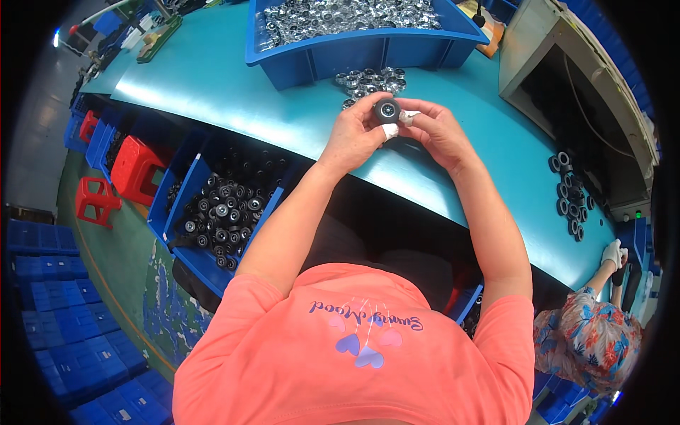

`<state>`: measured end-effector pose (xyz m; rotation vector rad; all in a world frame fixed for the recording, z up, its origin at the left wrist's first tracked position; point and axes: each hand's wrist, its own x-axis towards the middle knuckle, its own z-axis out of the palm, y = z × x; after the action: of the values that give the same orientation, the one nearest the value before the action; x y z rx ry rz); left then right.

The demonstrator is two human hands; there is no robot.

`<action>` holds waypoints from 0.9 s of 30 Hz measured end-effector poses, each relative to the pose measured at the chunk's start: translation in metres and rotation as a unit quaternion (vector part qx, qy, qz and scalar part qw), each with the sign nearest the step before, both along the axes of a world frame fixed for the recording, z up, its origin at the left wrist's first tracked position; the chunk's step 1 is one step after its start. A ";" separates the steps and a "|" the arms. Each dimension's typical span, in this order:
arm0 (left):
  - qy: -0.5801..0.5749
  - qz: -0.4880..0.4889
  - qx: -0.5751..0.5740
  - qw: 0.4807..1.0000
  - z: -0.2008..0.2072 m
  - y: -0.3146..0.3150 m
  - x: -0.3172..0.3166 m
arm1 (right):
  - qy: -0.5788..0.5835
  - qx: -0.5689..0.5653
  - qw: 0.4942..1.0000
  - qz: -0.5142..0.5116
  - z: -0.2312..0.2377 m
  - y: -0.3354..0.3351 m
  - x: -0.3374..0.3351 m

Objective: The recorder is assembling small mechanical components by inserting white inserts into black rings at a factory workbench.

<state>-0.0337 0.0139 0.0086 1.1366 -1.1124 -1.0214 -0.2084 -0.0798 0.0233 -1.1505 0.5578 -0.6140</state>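
Observation:
Between my two hands, just above the teal table (234, 95), is a small toy wheel (387, 110) with a black tyre and a shiny hub facing up. My left hand (356, 136) pinches it from the left, white wrapping on the thumb tip. From the right, my right hand (433, 131) has its fingertips on it, also wrapped in white. A small pile of chrome wheel hubs (368, 81) lies on the table just beyond my fingers. Behind that pile stands a large blue bin (319, 60) full of shiny hubs.
At my left below the table, a blue crate (185, 241) holds many finished wheels (223, 211). Black tyres (571, 195) lie on the table's right side near a beige machine housing (528, 60). A co-worker (595, 333) sits at far right. Red stools (134, 173) stand left.

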 end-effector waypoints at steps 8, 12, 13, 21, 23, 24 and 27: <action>0.009 -0.016 -0.008 1.000 0.001 -0.001 0.002 | -0.025 0.011 0.999 0.019 -0.001 -0.004 -0.001; 0.035 0.051 -0.088 0.994 0.003 0.021 0.008 | 0.019 -0.007 1.000 0.015 -0.002 -0.001 0.005; 0.016 0.055 -0.083 0.995 0.011 0.037 0.013 | 0.034 -0.026 0.999 -0.008 0.001 0.001 0.000; -0.369 0.247 0.228 0.867 -0.019 0.197 0.161 | 0.042 -0.030 0.999 -0.012 -0.026 -0.022 -0.007; -0.404 0.358 0.229 0.810 -0.050 0.235 0.196 | 0.051 -0.034 0.998 -0.002 -0.026 -0.020 -0.002; -0.391 0.380 0.256 0.798 -0.052 0.246 0.205 | 0.056 -0.041 0.998 -0.005 -0.027 -0.020 -0.002; -0.387 0.435 0.273 0.766 -0.064 0.265 0.222 | 0.056 -0.062 0.996 -0.023 -0.038 -0.028 -0.006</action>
<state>0.1879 0.2786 -0.0552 2.3906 -0.6833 -0.0589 -0.2148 -0.1077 -0.0142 -1.2975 0.6499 -0.6332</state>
